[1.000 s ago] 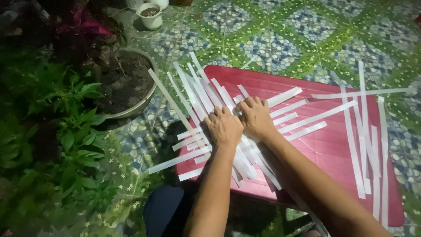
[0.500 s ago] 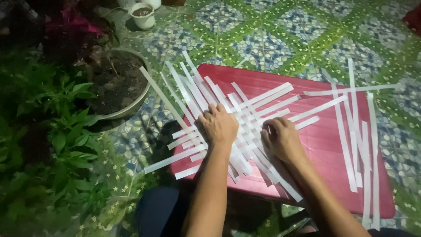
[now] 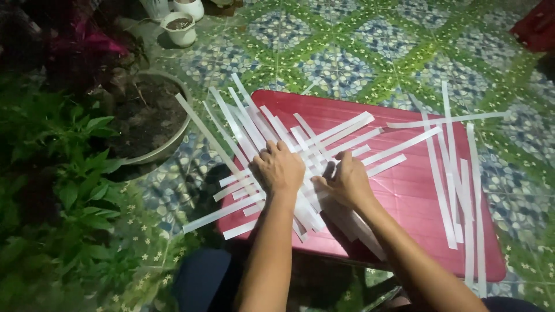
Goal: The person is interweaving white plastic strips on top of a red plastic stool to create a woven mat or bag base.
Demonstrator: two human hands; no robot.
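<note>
A low red plastic table carries several long white strips crossed over each other into a woven patch. My left hand lies flat on the crossing strips at the table's left part, pressing them down. Just to its right, my right hand rests on the strips with fingers curled, pinching the end of one strip. A separate bundle of loose white strips lies along the table's right side, away from both hands.
A large round pot of dark soil stands left of the table, with leafy green plants beside it. Small white pots sit at the top. The floor has blue and green patterned tiles.
My right hand has moved back left from the table's middle toward my left hand and now grips a strip. My left hand stays pressed on the weave.
</note>
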